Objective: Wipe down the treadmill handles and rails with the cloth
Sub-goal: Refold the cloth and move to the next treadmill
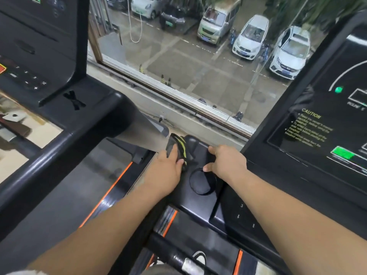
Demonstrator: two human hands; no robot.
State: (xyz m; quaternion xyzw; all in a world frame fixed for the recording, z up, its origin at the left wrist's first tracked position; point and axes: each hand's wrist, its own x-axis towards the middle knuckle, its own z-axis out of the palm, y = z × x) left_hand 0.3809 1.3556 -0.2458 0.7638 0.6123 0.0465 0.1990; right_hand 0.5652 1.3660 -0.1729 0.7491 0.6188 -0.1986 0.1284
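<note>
Left hand point(168, 167): centre of the frame, reaching forward; it holds the cloth, pinched between the thumb and the fingers laid over it.
Cloth point(178, 148): dark with yellow-green stripes, bunched, just above the left hand; it lies against the far left corner of the console tray.
Right hand point(226, 161): just right of centre, near the left hand but apart from it; palm down on the tray, fingers loosely bent with the tips touching the surface, not wrapped around any object.
Console tray point(198, 203): black and glossy, under both hands.
Cup holder point(202, 181): 1 round recess in the tray, just below the right thumb.
Console panel point(317, 135): right side of the frame, tilted, with a yellow caution label point(309, 126) and green lit marks.
Handrail point(45, 157): thick black bar of the neighbouring treadmill, running across the left of the frame.
Belt point(59, 199): grey, lower left, edged by an orange stripe.
Window point(188, 56): upper centre, looking down on parked cars point(250, 36).
Shoe point(199, 257): bottom centre, white and dark, partly visible.
</note>
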